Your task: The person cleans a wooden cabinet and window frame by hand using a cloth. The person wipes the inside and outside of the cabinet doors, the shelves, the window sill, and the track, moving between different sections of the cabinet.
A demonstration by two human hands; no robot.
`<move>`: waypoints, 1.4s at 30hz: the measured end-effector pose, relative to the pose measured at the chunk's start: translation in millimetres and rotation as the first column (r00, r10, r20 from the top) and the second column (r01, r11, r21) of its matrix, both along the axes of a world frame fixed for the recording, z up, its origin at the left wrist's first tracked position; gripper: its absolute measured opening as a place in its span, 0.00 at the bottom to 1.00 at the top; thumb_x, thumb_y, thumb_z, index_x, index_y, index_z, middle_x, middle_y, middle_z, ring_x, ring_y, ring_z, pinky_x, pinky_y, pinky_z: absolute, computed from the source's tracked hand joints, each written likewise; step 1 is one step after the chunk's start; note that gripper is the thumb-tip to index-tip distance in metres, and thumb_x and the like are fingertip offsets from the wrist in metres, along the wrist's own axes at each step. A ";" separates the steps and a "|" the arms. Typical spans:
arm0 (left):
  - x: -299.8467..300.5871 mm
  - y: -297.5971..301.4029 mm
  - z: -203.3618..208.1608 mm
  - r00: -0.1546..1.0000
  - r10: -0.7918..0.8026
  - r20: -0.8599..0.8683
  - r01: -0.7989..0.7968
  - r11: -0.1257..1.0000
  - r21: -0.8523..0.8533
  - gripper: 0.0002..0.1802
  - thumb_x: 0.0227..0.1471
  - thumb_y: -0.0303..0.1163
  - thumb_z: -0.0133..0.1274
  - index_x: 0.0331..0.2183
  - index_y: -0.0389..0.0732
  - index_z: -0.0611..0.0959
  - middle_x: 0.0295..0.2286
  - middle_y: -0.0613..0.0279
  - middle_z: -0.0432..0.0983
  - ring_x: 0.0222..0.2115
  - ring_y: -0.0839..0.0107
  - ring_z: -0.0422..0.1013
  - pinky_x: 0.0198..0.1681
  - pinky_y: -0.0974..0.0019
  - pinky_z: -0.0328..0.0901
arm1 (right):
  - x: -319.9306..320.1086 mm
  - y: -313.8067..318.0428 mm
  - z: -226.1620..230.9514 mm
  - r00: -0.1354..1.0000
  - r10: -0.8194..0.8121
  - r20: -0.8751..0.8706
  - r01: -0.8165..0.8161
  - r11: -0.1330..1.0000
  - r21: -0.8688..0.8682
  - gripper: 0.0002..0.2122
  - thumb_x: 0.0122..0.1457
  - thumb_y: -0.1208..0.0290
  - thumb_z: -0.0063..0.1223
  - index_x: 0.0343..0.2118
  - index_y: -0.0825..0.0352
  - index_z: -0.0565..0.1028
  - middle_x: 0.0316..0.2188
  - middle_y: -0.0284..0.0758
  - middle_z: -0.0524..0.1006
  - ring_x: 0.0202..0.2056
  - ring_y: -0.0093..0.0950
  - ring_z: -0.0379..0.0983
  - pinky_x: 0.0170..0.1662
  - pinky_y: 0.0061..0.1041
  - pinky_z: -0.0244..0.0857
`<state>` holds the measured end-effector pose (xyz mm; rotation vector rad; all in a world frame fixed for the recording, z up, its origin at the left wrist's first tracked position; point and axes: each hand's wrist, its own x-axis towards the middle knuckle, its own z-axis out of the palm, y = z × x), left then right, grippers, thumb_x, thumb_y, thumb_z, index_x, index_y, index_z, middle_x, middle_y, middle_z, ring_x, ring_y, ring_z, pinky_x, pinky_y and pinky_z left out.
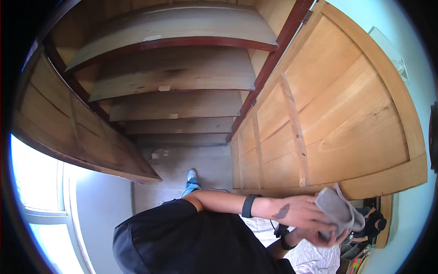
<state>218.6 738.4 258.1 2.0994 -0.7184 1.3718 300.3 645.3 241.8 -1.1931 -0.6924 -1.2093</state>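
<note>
Both hands are out to the right, close together on a bunched grey cloth (336, 206). My left hand (296, 211) has its fingers closed on the cloth from the near left, and a dark patch marks the back of this hand. Below it, my right hand (323, 236) grips the cloth's lower part with curled fingers. In the picture the cloth overlaps the edge of the open right-hand wooden door (351, 105); whether it touches the wood I cannot tell. A dark band (249, 206) circles my left wrist.
Ahead stands a wooden cabinet with several bare shelves (173, 68) and dark red edges. Its left door (77, 118) hangs open beside a bright window (36, 182). White fabric (315, 255) lies below my hands. Another person (375, 223) in dark clothes is at the far right.
</note>
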 end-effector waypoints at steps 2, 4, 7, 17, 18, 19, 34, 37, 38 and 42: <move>7.5 1.6 -0.7 0.999 0.038 -0.024 -0.038 0.999 0.011 0.28 0.53 0.31 0.55 0.57 0.47 0.77 0.55 0.60 0.72 0.56 0.59 0.69 0.61 0.54 0.62 | 3.9 5.5 -1.8 0.991 0.005 -0.137 -0.003 1.000 0.015 0.10 0.68 0.69 0.53 0.48 0.66 0.70 0.53 0.47 0.72 0.55 0.44 0.70 0.59 0.46 0.64; 3.2 8.3 -2.0 0.988 0.139 -0.069 -0.143 0.989 -0.045 0.27 0.52 0.30 0.53 0.56 0.46 0.78 0.55 0.58 0.72 0.58 0.58 0.67 0.62 0.51 0.61 | 7.8 6.6 -23.2 0.981 0.043 -0.187 -0.048 0.999 -0.021 0.13 0.68 0.67 0.54 0.50 0.67 0.69 0.55 0.47 0.71 0.57 0.42 0.69 0.60 0.44 0.63; -11.2 18.6 -0.7 0.979 0.171 -0.110 -0.168 0.985 0.033 0.27 0.52 0.30 0.53 0.56 0.43 0.78 0.56 0.55 0.71 0.59 0.56 0.66 0.64 0.49 0.59 | -0.2 11.2 -25.5 0.950 0.166 -0.263 -0.185 0.982 -0.049 0.18 0.67 0.64 0.57 0.53 0.68 0.68 0.59 0.47 0.68 0.58 0.39 0.68 0.61 0.41 0.62; -107.9 41.8 5.3 0.951 0.306 0.042 -0.303 0.951 -0.063 0.18 0.59 0.36 0.48 0.47 0.53 0.86 0.56 0.43 0.72 0.52 0.33 0.70 0.51 0.37 0.69 | -95.0 50.1 -62.0 0.754 0.646 -0.120 -0.625 0.761 0.174 0.11 0.64 0.64 0.49 0.46 0.57 0.65 0.51 0.36 0.67 0.52 0.34 0.72 0.53 0.35 0.70; -122.4 53.0 7.2 0.947 0.315 0.067 -0.312 0.949 -0.048 0.18 0.59 0.38 0.48 0.48 0.51 0.86 0.56 0.43 0.72 0.52 0.34 0.71 0.51 0.41 0.71 | -109.4 59.2 -61.8 0.726 0.681 -0.090 -0.657 0.727 0.198 0.09 0.64 0.64 0.48 0.45 0.55 0.65 0.50 0.35 0.67 0.51 0.33 0.72 0.52 0.35 0.70; -138.1 62.2 8.2 0.936 0.339 0.091 -0.337 0.941 -0.032 0.18 0.60 0.40 0.49 0.48 0.49 0.86 0.56 0.42 0.72 0.52 0.35 0.72 0.50 0.44 0.72 | -125.2 70.5 -54.5 0.716 0.692 -0.089 -0.669 0.717 0.193 0.09 0.64 0.64 0.48 0.45 0.55 0.65 0.50 0.35 0.67 0.51 0.33 0.72 0.52 0.35 0.70; -260.0 82.5 -30.5 0.065 0.998 -0.009 -0.991 0.064 -0.117 0.33 0.51 0.40 0.65 0.56 0.48 0.70 0.57 0.40 0.61 0.56 0.40 0.62 0.58 0.39 0.58 | -199.7 187.0 -9.4 0.031 0.998 -0.057 -0.886 0.001 -0.464 0.25 0.43 0.80 0.65 0.46 0.57 0.71 0.52 0.45 0.73 0.53 0.54 0.71 0.51 0.50 0.73; -257.2 108.4 -40.5 -0.104 0.993 0.053 -0.993 -0.102 -0.052 0.30 0.54 0.40 0.63 0.56 0.48 0.72 0.58 0.39 0.60 0.60 0.35 0.57 0.60 0.34 0.53 | -197.2 221.2 -10.6 0.056 0.996 -0.064 -0.877 0.019 -0.480 0.25 0.43 0.82 0.66 0.45 0.59 0.70 0.53 0.46 0.74 0.54 0.56 0.72 0.51 0.50 0.73; -253.5 116.9 -42.9 -0.089 0.995 0.049 -0.995 -0.086 -0.052 0.30 0.54 0.40 0.63 0.56 0.48 0.72 0.58 0.39 0.60 0.60 0.35 0.57 0.60 0.34 0.53 | -195.0 231.8 -10.4 0.064 0.996 -0.059 -0.860 0.025 -0.509 0.25 0.44 0.82 0.66 0.45 0.60 0.69 0.54 0.47 0.74 0.54 0.56 0.72 0.52 0.49 0.73; -244.3 160.9 -48.3 -0.283 0.956 0.074 -0.958 -0.277 -0.079 0.22 0.59 0.39 0.59 0.53 0.44 0.77 0.59 0.36 0.60 0.61 0.33 0.53 0.61 0.32 0.51 | -198.7 271.8 -6.4 0.124 0.992 -0.032 -0.853 0.090 -0.514 0.22 0.46 0.84 0.64 0.43 0.63 0.69 0.56 0.49 0.74 0.55 0.54 0.73 0.52 0.47 0.73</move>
